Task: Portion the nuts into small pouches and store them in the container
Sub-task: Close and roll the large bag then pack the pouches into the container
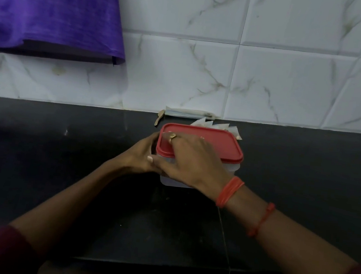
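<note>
A translucent rectangular plastic container with a red snap-on lid is seen standing on a black stone counter, close to the counter's back edge and about midway along it. The lid is seated on the container. The container's left end is gripped by the left hand, its fingers curled round the wall. The right hand is laid over the lid's near left corner, fingers stretched flat across the top and thumb set against the near wall. A gold ring and orange wrist threads are worn on it.

Small clear pouches are glimpsed behind the container, and a small wooden spoon beside them at the back edge. A flat white packet is propped against the white marble-veined tiled wall. A purple cloth is hung above the counter's back left corner
</note>
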